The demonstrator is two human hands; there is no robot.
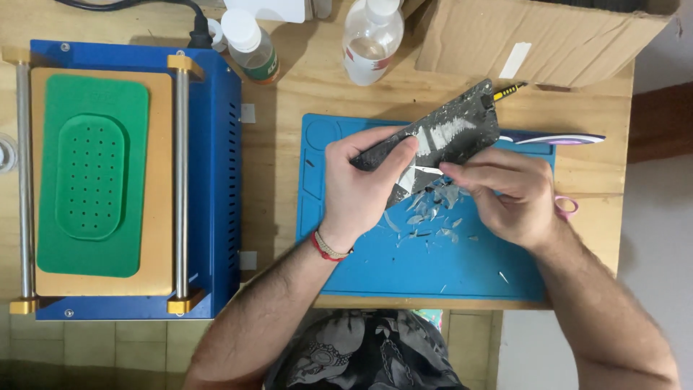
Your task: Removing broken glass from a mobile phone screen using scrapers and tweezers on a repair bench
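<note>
Head view: left hand (361,189) grips cracked phone (440,137); right hand (509,195) pinches thin blade (427,170) above blue mat (462,267).

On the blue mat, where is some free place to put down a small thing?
The blue mat is bare along its near edge and near right corner, below the right hand. Glass shards crowd the centre under the broken phone, held by the left hand.

Box (548,36) and bottles (372,40) cropped above
</note>
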